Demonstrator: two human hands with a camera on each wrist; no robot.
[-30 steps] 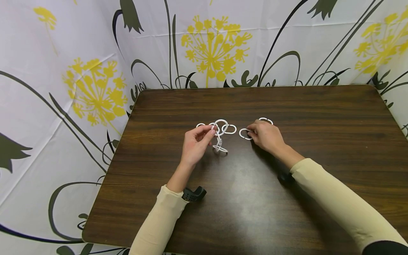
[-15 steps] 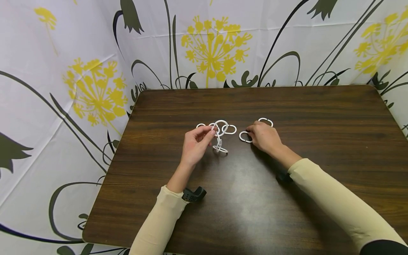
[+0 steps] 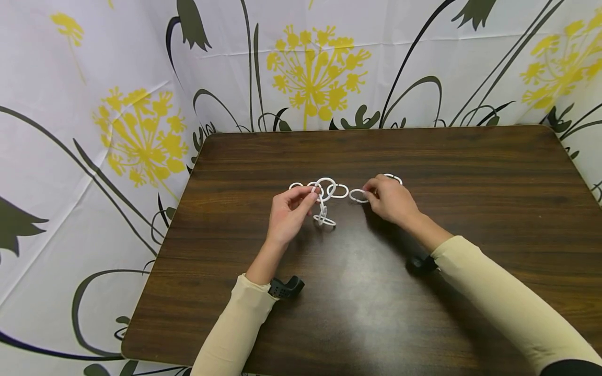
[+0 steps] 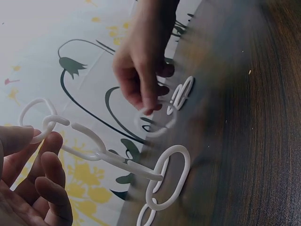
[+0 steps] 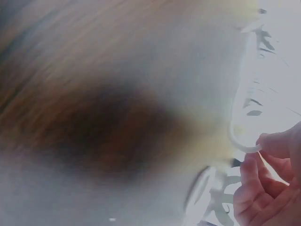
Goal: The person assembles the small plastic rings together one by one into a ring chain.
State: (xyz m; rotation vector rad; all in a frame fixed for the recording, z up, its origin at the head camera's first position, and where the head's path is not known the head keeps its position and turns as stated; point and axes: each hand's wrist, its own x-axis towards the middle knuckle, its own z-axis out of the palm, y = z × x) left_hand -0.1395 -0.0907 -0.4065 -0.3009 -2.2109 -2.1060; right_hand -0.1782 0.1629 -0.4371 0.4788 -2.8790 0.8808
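Between thumb and fingers, my left hand (image 3: 289,214) pinches a chain of white oval plastic links (image 3: 323,210). Part of the chain hangs down toward the table, and more of its links spread out behind the hand. In the left wrist view, the joined links (image 4: 124,165) run from the fingertips to the tabletop. My right hand (image 3: 395,198) pinches one separate white link (image 3: 350,195), held just right of the chain and apart from it. The right wrist view shows this link (image 5: 231,127) at the thumb and finger.
Past the right hand, another loose white link (image 3: 397,177) lies on the dark wood-grain table (image 3: 367,292), partly hidden by that hand. A white curtain (image 3: 226,68) with yellow flowers and dark stems hangs behind and left of the table.
The right hand has tilted and shifted its link, which dipped lower, then came back up and slightly left toward the chain. The left hand and chain have stayed nearly still.
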